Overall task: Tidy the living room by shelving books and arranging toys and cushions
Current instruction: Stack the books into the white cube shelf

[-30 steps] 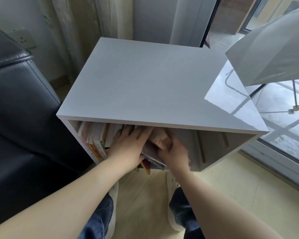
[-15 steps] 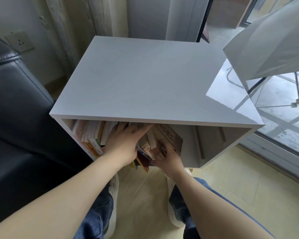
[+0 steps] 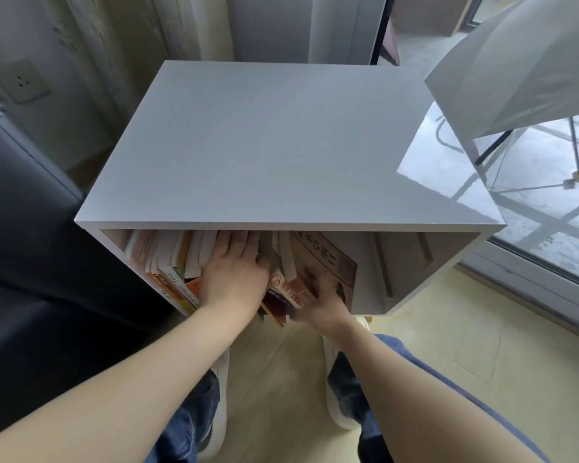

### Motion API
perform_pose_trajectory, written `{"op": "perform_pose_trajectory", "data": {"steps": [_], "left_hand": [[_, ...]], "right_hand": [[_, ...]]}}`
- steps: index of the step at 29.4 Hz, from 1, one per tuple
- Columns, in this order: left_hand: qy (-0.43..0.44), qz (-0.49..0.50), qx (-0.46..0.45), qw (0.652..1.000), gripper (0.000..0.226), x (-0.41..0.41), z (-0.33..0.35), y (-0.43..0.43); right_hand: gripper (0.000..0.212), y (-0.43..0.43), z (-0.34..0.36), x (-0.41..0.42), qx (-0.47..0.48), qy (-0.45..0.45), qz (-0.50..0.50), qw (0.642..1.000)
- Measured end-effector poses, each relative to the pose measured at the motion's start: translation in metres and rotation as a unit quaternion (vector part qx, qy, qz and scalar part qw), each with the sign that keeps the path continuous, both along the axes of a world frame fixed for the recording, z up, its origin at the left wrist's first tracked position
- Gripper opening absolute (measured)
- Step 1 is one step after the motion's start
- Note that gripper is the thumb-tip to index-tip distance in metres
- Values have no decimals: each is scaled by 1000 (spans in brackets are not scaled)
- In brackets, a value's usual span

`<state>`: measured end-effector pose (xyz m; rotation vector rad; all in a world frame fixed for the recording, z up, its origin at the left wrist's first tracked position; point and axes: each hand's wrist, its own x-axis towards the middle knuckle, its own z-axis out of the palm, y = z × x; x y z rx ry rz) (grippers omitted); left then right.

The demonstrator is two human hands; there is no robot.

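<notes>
A white shelf cabinet [image 3: 281,145] stands in front of me, its open side facing me. Several books [image 3: 168,262] stand packed in its left part. My left hand [image 3: 234,272] lies flat against their spines, fingers straight and reaching under the top panel. A tan-covered book [image 3: 328,255] leans leftward against the row. My right hand [image 3: 321,295] grips it at its lower near corner, next to a red-and-white book [image 3: 288,289]. The right part of the shelf holds nothing.
A dark leather sofa [image 3: 30,245] stands close on the left, touching the cabinet's side. A white lamp shade [image 3: 522,61] hangs over the cabinet's right corner. A glass sliding door [image 3: 549,212] runs along the right. My feet are on the tiled floor [image 3: 432,345] below.
My right hand has drawn back from deep inside the shelf to its front edge, and the tan book now leans in the row. My left hand stays pressed on the spines.
</notes>
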<state>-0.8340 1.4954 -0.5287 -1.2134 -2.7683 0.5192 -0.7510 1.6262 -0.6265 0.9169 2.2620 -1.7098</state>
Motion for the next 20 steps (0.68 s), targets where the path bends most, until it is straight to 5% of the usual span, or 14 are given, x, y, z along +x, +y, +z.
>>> {"op": "perform_pose_trajectory", "data": {"steps": [3, 10, 20], "left_hand": [[24, -10, 23, 999, 48, 4, 0, 0], [12, -57, -31, 998, 50, 3, -10, 0], [30, -180, 90, 979, 28, -10, -17, -7]], "right_hand": [[108, -8, -14, 6, 199, -78, 58, 975], [84, -12, -26, -1, 265, -64, -13, 962], [71, 31, -24, 2, 287, -27, 34, 957]]}}
